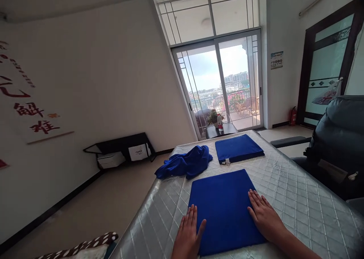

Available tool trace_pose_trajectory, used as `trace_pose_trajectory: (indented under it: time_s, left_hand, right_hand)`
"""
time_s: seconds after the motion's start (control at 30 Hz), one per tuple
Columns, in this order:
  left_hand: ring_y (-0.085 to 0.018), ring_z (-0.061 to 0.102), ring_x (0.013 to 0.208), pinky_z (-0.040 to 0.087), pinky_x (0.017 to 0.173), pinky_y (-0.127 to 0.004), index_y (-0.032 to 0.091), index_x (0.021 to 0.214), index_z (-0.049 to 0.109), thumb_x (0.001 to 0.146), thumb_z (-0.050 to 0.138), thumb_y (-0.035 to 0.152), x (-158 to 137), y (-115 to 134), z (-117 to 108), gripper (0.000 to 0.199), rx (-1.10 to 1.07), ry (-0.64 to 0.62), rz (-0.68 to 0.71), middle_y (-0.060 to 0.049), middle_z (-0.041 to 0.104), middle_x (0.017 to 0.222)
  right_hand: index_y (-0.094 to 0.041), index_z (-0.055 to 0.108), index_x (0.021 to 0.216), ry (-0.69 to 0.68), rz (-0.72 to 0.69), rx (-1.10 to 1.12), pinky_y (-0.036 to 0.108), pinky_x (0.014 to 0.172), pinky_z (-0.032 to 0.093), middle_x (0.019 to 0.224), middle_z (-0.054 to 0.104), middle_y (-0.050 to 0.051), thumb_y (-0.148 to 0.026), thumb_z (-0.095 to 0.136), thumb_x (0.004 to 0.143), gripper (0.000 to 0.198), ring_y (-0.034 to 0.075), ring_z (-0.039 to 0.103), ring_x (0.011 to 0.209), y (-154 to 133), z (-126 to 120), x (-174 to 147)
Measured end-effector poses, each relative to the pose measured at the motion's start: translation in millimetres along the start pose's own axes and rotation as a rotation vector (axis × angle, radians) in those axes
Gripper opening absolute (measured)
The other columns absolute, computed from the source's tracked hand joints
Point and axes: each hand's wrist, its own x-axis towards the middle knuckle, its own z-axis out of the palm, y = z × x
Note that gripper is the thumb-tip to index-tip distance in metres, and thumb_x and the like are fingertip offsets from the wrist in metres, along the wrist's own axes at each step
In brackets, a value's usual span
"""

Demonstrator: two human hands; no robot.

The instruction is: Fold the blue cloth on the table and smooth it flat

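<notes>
- Far left: a black metal-framed rack point(146, 149) is standing by the wall, bearing white boxes and bags, well apart from the cloths.
- A crumpled royal-blue cloth point(189, 162) is lying loose on the silver quilted mattress point(295, 192), probably set aside to leave room nearer the person.
- Left hand point(187, 230): palm down, fingers extended along the near cloth's left edge, thumb angling inward. It is gripping nothing.
- Between the hands, a flat, squared royal-blue fabric piece point(223, 209) is lying on the mattress, close to the person, likely for easy reach.
- Beyond it, slightly right, a second squared royal-blue fabric piece point(241, 147) is resting with a white label point(227, 161) showing at its near edge, apparently kept clear of the first.
- Right hand point(264, 213): fingers lying flat across the near piece's right edge, also unclenched; the paired placement is seemingly steadying both sides evenly.
- Far right: a black padded armchair point(345, 126) is standing beside the mattress.
</notes>
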Motion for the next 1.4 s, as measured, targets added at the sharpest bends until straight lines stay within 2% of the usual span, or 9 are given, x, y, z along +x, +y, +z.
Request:
trace_pose_trajectory:
  time_s: [0.1, 0.37, 0.57, 0.77, 0.9, 1.0, 1.1, 1.3, 1.4]
  left_hand:
    - [-0.026, 0.016, 0.153, 0.020, 0.124, -0.050, 0.014, 0.159, 0.017, 0.101, 0.020, 0.060, -13, -17, -4, 0.074, -0.048, -0.077, -0.091, -0.010, 0.011, 0.165]
    - [-0.027, 0.012, 0.153, 0.016, 0.126, -0.047, 0.008, 0.159, 0.016, 0.098, 0.017, 0.069, -18, -7, -22, 0.087, -0.122, -0.104, -0.105, -0.010, 0.008, 0.166]
    - [-0.027, 0.011, 0.154, 0.014, 0.126, -0.048, 0.004, 0.157, 0.012, 0.098, 0.016, 0.068, -21, -6, -28, 0.087, -0.148, -0.111, -0.099, -0.013, 0.007, 0.166]
    - [-0.027, 0.014, 0.153, 0.017, 0.125, -0.048, 0.004, 0.157, 0.016, 0.099, 0.018, 0.067, -20, -8, -20, 0.085, -0.115, -0.066, -0.076, -0.014, 0.009, 0.165]
    - [-0.029, 0.016, 0.152, 0.020, 0.124, -0.050, 0.003, 0.157, 0.018, 0.101, 0.021, 0.063, -18, -19, -7, 0.082, -0.077, -0.039, -0.054, -0.017, 0.012, 0.164]
    - [-0.029, 0.020, 0.151, 0.025, 0.122, -0.053, 0.013, 0.159, 0.017, 0.103, 0.026, 0.055, -16, -19, 1, 0.070, -0.048, 0.026, -0.010, -0.014, 0.020, 0.164]
    - [-0.028, 0.025, 0.150, 0.031, 0.120, -0.052, 0.020, 0.159, 0.016, 0.103, 0.028, 0.054, -15, 12, 1, 0.067, -0.045, 0.050, 0.118, -0.011, 0.024, 0.163]
    - [-0.025, 0.022, 0.151, 0.027, 0.124, -0.043, 0.017, 0.159, 0.015, 0.102, 0.028, 0.060, -7, 142, -15, 0.073, -0.186, -0.065, 0.508, -0.008, 0.018, 0.164]
    - [-0.022, 0.018, 0.152, 0.023, 0.125, -0.041, 0.019, 0.159, 0.011, 0.104, 0.024, 0.057, -4, 181, -23, 0.069, -0.257, -0.074, 0.566, -0.005, 0.017, 0.165]
  right_hand:
    - [-0.011, 0.033, 0.155, 0.004, -0.009, -0.010, 0.045, 0.123, 0.022, 0.162, 0.029, 0.011, -0.044, 0.027, 0.102, 0.063, 0.023, 0.022, 0.150, 2, 3, 0]
    - [-0.012, 0.032, 0.155, -0.021, -0.021, -0.076, 0.046, 0.122, 0.026, 0.161, 0.029, 0.010, -0.044, 0.022, 0.103, 0.062, 0.022, 0.023, 0.150, -2, -8, 0]
    - [-0.015, 0.035, 0.154, 0.060, -0.102, -0.147, 0.048, 0.123, 0.023, 0.161, 0.029, 0.009, -0.047, 0.025, 0.104, 0.061, 0.024, 0.023, 0.150, -9, -21, -15]
    - [-0.015, 0.032, 0.155, -0.058, -0.003, -0.089, 0.048, 0.122, 0.027, 0.162, 0.024, 0.008, -0.058, 0.026, 0.102, 0.069, 0.025, 0.022, 0.150, -14, -15, -50]
    - [-0.014, 0.030, 0.155, -0.118, 0.050, -0.042, 0.047, 0.122, 0.025, 0.163, 0.022, 0.007, -0.060, 0.025, 0.101, 0.071, 0.024, 0.020, 0.150, -17, -15, -57]
    - [-0.016, 0.032, 0.155, -0.105, 0.054, -0.030, 0.046, 0.123, 0.024, 0.163, 0.022, 0.007, -0.059, 0.025, 0.102, 0.069, 0.024, 0.020, 0.150, -18, -15, -57]
    - [-0.016, 0.035, 0.154, -0.055, 0.032, -0.034, 0.046, 0.123, 0.024, 0.162, 0.023, 0.007, -0.057, 0.026, 0.102, 0.066, 0.024, 0.022, 0.150, -16, -11, -58]
    - [-0.015, 0.040, 0.152, 0.027, -0.005, -0.068, 0.051, 0.120, 0.030, 0.161, 0.030, 0.009, -0.044, 0.030, 0.102, 0.059, 0.027, 0.027, 0.149, -4, 12, -62]
    - [-0.021, 0.045, 0.150, 0.069, -0.064, -0.102, 0.051, 0.119, 0.031, 0.160, 0.033, 0.006, -0.035, 0.033, 0.100, 0.054, 0.028, 0.028, 0.148, 3, 21, -64]
